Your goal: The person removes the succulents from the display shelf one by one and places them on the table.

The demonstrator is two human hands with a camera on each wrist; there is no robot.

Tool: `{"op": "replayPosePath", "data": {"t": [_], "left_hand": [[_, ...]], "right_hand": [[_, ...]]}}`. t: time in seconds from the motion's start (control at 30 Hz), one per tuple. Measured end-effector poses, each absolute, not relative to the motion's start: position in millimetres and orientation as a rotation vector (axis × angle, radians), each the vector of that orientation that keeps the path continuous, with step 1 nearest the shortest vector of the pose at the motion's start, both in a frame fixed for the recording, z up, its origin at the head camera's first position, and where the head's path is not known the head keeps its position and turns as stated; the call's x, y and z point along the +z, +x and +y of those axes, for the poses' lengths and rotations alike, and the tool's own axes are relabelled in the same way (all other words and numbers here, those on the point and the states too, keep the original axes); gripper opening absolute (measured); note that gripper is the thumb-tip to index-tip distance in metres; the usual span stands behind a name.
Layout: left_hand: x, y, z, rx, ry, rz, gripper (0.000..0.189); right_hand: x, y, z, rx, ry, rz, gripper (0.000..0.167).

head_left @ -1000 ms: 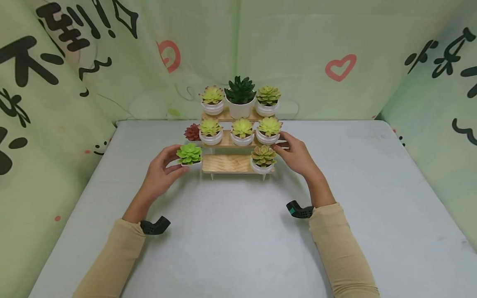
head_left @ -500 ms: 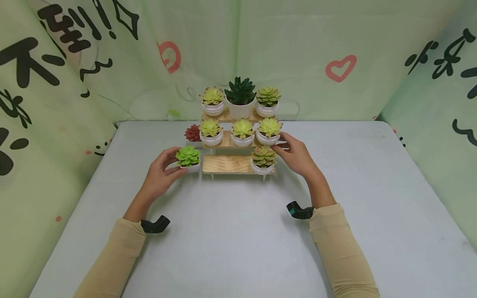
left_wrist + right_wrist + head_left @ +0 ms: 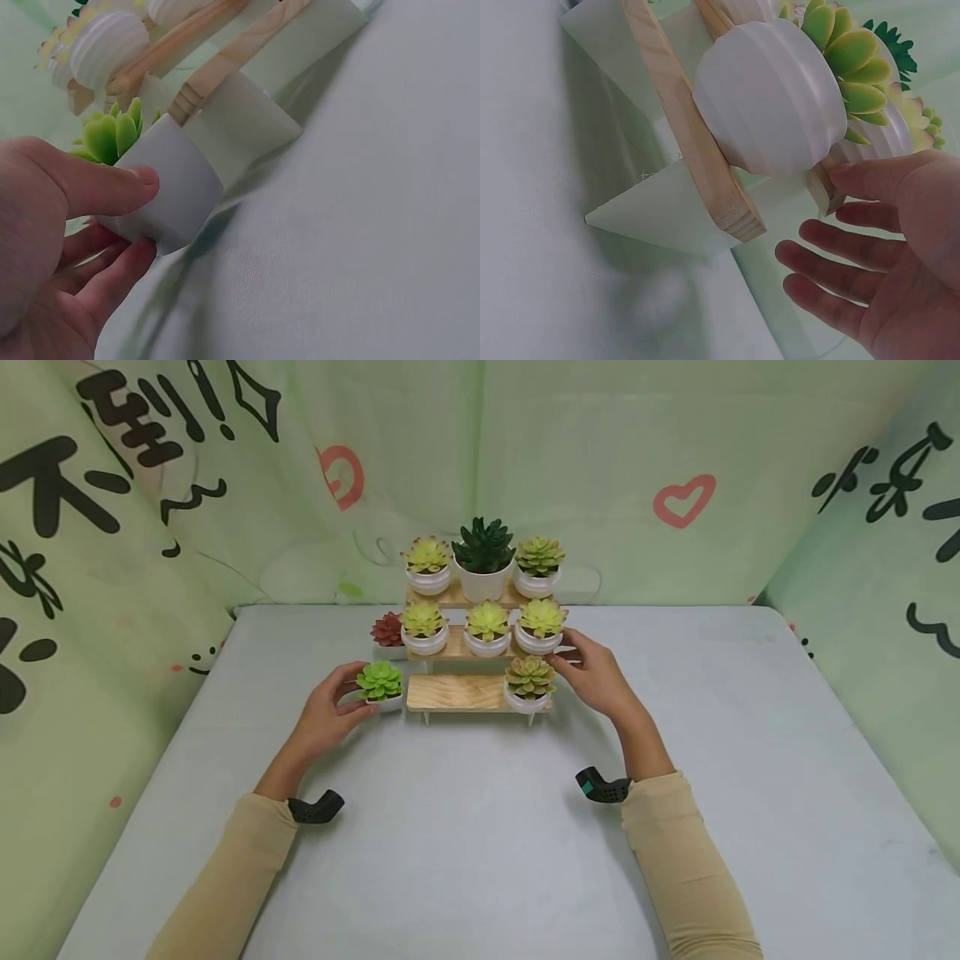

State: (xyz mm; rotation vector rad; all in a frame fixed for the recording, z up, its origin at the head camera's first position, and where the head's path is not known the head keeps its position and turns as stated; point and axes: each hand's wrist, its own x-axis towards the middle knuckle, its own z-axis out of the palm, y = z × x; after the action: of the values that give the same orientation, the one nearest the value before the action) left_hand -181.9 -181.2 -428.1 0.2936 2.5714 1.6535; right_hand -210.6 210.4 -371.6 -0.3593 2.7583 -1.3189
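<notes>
My left hand (image 3: 327, 712) pinches a white angular pot (image 3: 169, 184) between thumb and fingers. A bright green succulent (image 3: 380, 680) grows from it, just left of the lowest shelf board (image 3: 453, 692) of a three-tier wooden stand. Whether the pot touches the table cannot be told. My right hand (image 3: 596, 672) is at the stand's right side, its thumb at the end of the middle board (image 3: 825, 187) and the other fingers loosely extended. Near it, a ribbed white pot (image 3: 769, 97) with a yellow-green succulent (image 3: 529, 677) occupies the lowest board's right end.
Three light green succulents, one being the middle plant (image 3: 487, 620), line the middle tier. A dark green succulent (image 3: 483, 545) stands between two paler ones on top. Left of the stand is a dark red succulent (image 3: 387, 630). Printed green cloth (image 3: 570, 460) encloses the white table (image 3: 480, 843).
My left hand has brought the bright green succulent slightly down in view, towards me, staying left of the lowest board. The right hand stays in place.
</notes>
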Motion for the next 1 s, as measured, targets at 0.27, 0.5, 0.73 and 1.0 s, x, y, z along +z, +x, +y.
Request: {"op": "replayPosePath", "data": {"t": [0.27, 0.5, 0.73, 1.0], "left_hand": [[-432, -187, -183, 1.629, 0.288, 2.576, 0.068], [-433, -193, -188, 1.638, 0.203, 2.591, 0.067], [-434, -197, -190, 1.648, 0.165, 2.619, 0.065], [-434, -200, -196, 1.696, 0.096, 2.603, 0.063]], "right_hand": [[-372, -210, 211, -1.320, -0.359, 2.759, 0.051], [-372, -210, 211, -1.320, -0.358, 2.753, 0.051], [-370, -209, 210, -1.321, -0.348, 2.751, 0.051], [-369, -209, 210, -1.317, -0.347, 2.751, 0.051]]}}
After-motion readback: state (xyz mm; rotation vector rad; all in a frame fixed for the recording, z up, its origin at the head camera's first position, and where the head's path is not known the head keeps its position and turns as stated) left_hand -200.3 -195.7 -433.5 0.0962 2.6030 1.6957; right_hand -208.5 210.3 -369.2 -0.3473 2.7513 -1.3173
